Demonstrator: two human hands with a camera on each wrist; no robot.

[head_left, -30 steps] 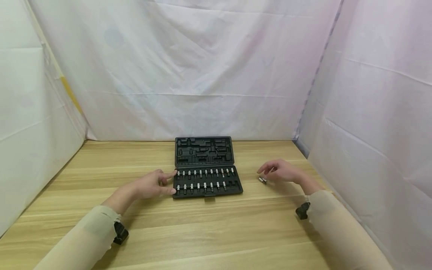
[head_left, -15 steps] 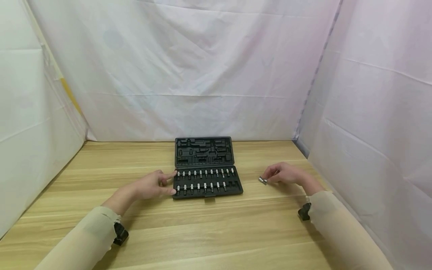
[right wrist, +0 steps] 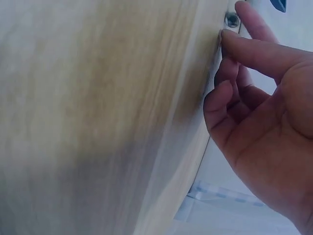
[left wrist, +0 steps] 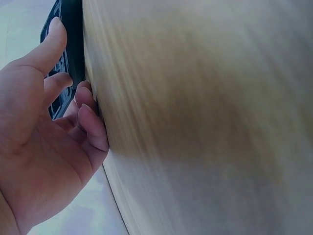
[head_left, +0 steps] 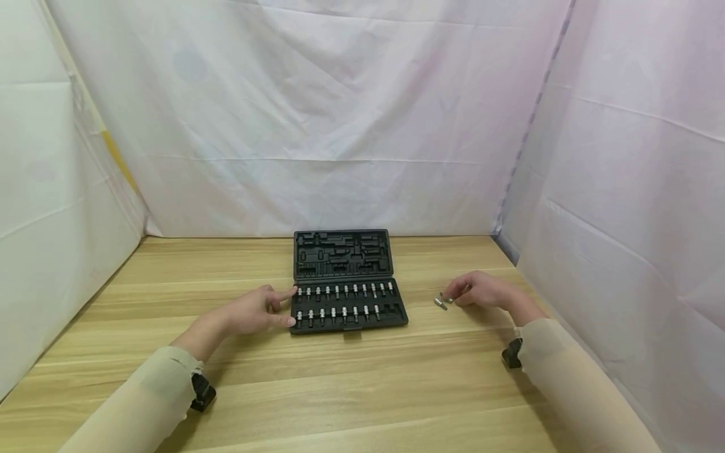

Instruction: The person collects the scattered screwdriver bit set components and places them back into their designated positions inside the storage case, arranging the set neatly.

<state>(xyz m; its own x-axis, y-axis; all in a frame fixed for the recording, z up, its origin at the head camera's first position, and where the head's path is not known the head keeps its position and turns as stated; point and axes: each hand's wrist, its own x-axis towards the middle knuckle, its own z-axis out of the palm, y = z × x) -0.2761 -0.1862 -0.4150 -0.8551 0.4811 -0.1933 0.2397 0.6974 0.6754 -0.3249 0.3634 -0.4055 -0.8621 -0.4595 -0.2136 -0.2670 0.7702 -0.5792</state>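
Observation:
My left hand [head_left: 257, 309] rests at the left edge of an open black socket-bit case [head_left: 340, 322]. Its thumb and index finger lie spread against the case, and in the left wrist view the other fingers bend loosely beside the dark edge [left wrist: 74, 44]. On the table to the right, my right hand [head_left: 481, 290] has thumb and index finger on either side of a small silver socket bit [head_left: 449, 300]. The bit's round end [right wrist: 232, 20] shows between those fingertips in the right wrist view. A second socket bit [head_left: 439, 303] lies just left of the fingers.
Two rows of silver socket bits stand in the case, with unfilled slots [head_left: 392, 309] at the lower row's right end. The case's moulded lid [head_left: 342, 253] is laid back toward the white curtain [head_left: 317, 126]. Wooden tabletop [head_left: 340, 390] extends in front.
My right hand has lowered and shifted slightly right, bringing its fingertips down to the bits. The two bits, close together before, now lie apart. The left hand has stayed still.

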